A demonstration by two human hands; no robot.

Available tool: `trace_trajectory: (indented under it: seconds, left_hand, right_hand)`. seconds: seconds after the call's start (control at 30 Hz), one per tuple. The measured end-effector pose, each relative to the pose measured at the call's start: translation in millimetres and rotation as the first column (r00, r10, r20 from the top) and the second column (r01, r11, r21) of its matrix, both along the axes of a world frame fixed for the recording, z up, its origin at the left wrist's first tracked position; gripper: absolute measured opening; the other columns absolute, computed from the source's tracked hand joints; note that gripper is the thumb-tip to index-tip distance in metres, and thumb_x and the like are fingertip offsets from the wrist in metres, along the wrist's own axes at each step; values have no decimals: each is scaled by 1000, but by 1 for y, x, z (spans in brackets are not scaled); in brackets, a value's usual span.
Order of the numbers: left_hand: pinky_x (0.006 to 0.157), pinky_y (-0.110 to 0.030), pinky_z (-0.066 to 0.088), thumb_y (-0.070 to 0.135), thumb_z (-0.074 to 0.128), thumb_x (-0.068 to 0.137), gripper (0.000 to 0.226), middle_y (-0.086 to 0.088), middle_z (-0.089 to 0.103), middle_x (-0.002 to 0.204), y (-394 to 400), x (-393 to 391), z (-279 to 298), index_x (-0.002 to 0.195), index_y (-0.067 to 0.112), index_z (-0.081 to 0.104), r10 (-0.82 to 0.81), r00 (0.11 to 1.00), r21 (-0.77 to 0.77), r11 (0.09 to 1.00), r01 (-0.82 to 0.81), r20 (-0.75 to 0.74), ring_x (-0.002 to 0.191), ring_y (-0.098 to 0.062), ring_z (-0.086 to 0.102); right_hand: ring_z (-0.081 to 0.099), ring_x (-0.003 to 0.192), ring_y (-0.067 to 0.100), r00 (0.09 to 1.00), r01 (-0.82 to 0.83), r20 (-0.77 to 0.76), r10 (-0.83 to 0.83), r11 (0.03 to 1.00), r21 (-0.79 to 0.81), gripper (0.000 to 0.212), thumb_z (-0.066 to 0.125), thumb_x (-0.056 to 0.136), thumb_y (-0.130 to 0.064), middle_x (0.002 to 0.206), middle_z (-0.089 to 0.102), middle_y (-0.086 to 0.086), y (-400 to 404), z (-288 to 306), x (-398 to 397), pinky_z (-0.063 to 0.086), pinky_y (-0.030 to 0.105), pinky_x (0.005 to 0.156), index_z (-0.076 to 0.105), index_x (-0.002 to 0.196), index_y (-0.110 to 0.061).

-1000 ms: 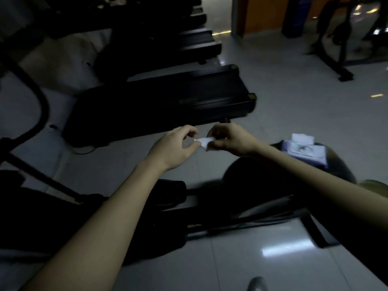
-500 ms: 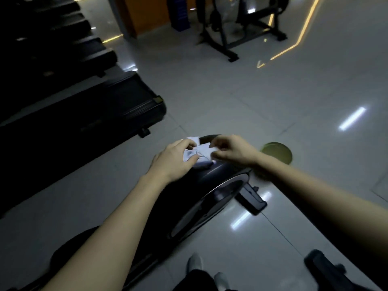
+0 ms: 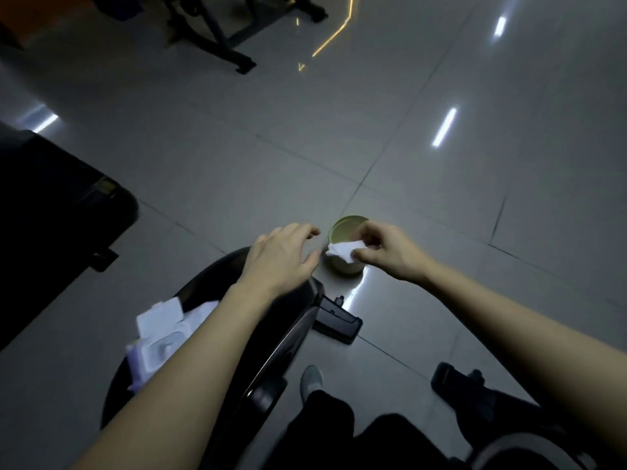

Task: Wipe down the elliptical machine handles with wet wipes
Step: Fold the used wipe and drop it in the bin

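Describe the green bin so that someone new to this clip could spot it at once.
Start at the black flywheel housing at lower centre, where the wipes pack lies. Just past its far end, the green bin stands on the grey floor, below the right hand pinching a white wipe. It is the only round, pale green thing there.

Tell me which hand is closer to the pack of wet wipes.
Left. The left hand hovers open just beyond the pack of wet wipes; the right hand holds a crumpled wipe farther away.

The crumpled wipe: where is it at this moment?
In the head view, the crumpled wipe is pinched in the right hand, held over the green bin on the floor, just right of the empty left hand.
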State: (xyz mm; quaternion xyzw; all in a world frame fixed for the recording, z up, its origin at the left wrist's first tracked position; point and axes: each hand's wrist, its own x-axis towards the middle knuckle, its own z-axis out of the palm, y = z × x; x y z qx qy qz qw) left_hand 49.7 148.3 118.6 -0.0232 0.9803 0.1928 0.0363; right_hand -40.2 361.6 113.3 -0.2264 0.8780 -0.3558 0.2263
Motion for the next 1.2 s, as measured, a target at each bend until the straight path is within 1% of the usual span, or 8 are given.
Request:
trace_trajectory:
  seconds: [0.13, 0.23, 0.4, 0.7, 0.83, 0.97, 1.07, 1.2]
  left_hand:
    - [95, -40, 44, 42, 49, 92, 37, 10, 59, 128, 19, -58, -23, 127, 30, 51, -22, 999, -1, 1000, 22, 34, 116, -19, 56]
    - [95, -42, 45, 42, 48, 92, 36, 9, 59, 126, 32, -95, -42, 126, 31, 50, 3, 997, -4, 1000, -2, 81, 115, -20, 56]
    - [93, -40, 44, 39, 49, 94, 37, 7, 59, 128, 57, -160, -90, 129, 28, 50, 64, 992, -3, 998, -64, 113, 114, -20, 56]
    - [84, -43, 50, 39, 50, 89, 36, -1, 62, 119, 75, -249, -246, 122, 25, 54, 250, 956, 45, 965, -260, 155, 106, -28, 59]
    - [79, -46, 53, 38, 50, 88, 37, -4, 64, 113, 74, -271, -319, 119, 21, 58, 257, 951, 75, 959, -273, 172, 101, -31, 60]
    - [77, -45, 52, 35, 54, 88, 35, -6, 65, 111, 69, -283, -376, 118, 20, 59, 258, 947, 77, 958, -276, 191, 98, -33, 61]
    - [78, -43, 51, 35, 56, 89, 34, -5, 64, 113, 63, -293, -408, 119, 21, 59, 261, 945, 73, 957, -280, 196, 99, -33, 61]
    - [80, -43, 49, 36, 55, 88, 36, -4, 64, 115, 59, -302, -437, 122, 22, 58, 238, 947, 94, 960, -263, 218, 102, -32, 60]
  right_hand:
    - [46, 63, 7, 992, 110, 55, -110, 994, 14, 23, 73, 78, -23, 74, 51, -11, 27, -30, -54, 37, 26, 59, 54, 91, -17]
    - [50, 68, 13, 986, 135, 99, -137, 990, 28, 21, 71, 79, -21, 81, 58, -2, 42, -54, -93, 38, 27, 59, 57, 93, -15]
    - [61, 81, 25, 976, 148, 152, -157, 986, 72, 24, 70, 73, -30, 87, 65, 3, 56, -116, -169, 50, 43, 70, 57, 90, -20]
    - [61, 82, 25, 973, 149, 154, -172, 978, 149, 28, 69, 73, -32, 87, 66, 3, 57, -261, -279, 50, 40, 70, 58, 92, -15]
    - [62, 82, 24, 966, 144, 181, -183, 967, 209, 28, 68, 71, -35, 87, 65, 1, 56, -338, -298, 50, 38, 67, 58, 91, -17]
    - [60, 79, 24, 970, 120, 178, -168, 960, 252, 25, 68, 76, -34, 85, 62, 0, 53, -402, -305, 41, 31, 59, 57, 90, -17]
    - [61, 88, 24, 973, 102, 171, -151, 958, 269, 25, 67, 80, -34, 96, 64, 1, 47, -440, -313, 42, 29, 67, 61, 99, -18]
    - [61, 104, 21, 983, 33, 163, -83, 958, 285, 50, 64, 86, -41, 128, 58, 3, 42, -476, -319, 49, 35, 90, 56, 132, -22]
